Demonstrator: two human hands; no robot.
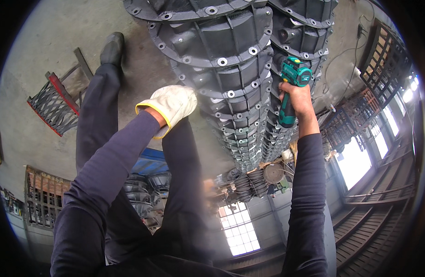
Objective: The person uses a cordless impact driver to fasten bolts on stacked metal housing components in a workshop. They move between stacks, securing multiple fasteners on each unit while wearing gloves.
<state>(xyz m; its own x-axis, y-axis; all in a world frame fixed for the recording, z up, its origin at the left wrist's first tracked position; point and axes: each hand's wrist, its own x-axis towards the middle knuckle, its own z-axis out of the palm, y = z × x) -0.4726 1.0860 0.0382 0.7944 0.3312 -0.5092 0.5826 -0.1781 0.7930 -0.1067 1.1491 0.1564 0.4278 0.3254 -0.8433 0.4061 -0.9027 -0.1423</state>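
Observation:
My right hand (298, 98), bare, is closed round the grip of a green and black cordless drill (296, 73). The drill's front end points at the right-hand stack of dark grey cast-metal housings (306, 40); whether it touches one is hard to see. On my left hand (168, 107) is a pale work glove with a yellow-edged cuff. This hand is over my leg, beside the left-hand stack of similar housings (228, 39), which have ribbed walls and flanges with bolt holes. Its fingers bend down out of sight, so what they hold, if anything, is hidden.
A metal mesh frame with a red bar (64, 94) lies on the concrete floor (64, 37) to the left. Mesh racks (379, 57) stand at the right, near a dark cable (355, 51) on the floor. More castings (138, 196) show behind my legs.

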